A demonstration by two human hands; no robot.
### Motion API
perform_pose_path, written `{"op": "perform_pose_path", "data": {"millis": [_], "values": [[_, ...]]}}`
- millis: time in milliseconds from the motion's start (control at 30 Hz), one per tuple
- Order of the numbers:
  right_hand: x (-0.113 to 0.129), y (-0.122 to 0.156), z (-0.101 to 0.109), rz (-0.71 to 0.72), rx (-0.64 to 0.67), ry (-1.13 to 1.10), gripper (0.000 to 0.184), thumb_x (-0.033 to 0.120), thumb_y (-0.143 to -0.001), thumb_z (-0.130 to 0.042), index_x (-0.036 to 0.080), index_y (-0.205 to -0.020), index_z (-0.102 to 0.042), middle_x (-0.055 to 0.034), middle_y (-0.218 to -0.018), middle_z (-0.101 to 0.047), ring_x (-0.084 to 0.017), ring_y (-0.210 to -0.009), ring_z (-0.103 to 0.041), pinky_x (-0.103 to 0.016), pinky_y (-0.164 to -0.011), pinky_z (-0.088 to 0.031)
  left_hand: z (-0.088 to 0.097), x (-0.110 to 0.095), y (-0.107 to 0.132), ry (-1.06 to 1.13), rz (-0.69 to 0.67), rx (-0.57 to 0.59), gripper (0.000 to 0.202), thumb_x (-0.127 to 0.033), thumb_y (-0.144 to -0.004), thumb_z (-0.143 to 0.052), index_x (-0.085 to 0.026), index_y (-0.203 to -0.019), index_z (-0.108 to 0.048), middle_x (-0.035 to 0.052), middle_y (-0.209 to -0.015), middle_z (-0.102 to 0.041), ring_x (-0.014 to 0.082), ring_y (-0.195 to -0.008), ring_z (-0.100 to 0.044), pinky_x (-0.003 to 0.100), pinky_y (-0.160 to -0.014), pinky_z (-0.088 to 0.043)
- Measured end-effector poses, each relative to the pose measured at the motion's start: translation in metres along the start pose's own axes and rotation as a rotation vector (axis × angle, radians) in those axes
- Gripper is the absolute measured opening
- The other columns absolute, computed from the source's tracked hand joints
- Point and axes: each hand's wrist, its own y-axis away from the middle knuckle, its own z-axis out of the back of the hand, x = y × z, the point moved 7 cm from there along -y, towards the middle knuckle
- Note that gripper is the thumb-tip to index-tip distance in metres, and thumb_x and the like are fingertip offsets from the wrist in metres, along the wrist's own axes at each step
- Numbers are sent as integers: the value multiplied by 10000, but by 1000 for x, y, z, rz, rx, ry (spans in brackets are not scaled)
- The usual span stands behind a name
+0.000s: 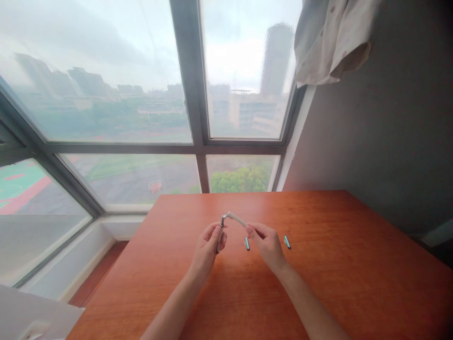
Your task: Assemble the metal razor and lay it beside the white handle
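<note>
My left hand [208, 245] is closed around what looks like a razor handle [221, 230], dark below with a shiny silver neck, held upright over the table. In my right hand [266, 243], thumb and fingers pinch a thin pale stick [237, 219], which slants up to the left. Its far end meets or comes very near the top of the handle; I cannot tell if they touch. Two small green and dark pieces, like razor cartridges, lie on the tabletop: one piece [247, 243] between my hands, the other piece [287, 242] right of my right hand.
The reddish-brown wooden table [170, 222] reaches to the window frame [159, 149] at the back. A grey wall [354, 141] stands to the right, with a pale buttoned garment [329, 47] hanging above. A white surface [42, 311] shows at lower left.
</note>
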Motion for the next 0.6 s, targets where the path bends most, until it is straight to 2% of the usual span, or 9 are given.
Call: {"op": "perform_pose_path", "data": {"millis": [433,600], "values": [[-4,-1,4,1,-45,38,365,446,-852,-540,137,-884,-732,-52,-718,-679,-173,-651,-601,-245,-587,-466,2,1,-1,-10,-17,-3,333,-470,-775,-662,-163,-900,-622,-32,-600,-496,86,-506,-400,212,-513,-292],[0,-1,-1,16,6,30,348,430,-861,-527,149,-878,-731,-46,-715,-674,-173,-657,-602,-245,-586,-464,2,1,-1,-20,-10,2,317,-464,-782,-656,-171,-898,-624,-24,-614,-516,90,-513,-397,213,-521,-290]]}}
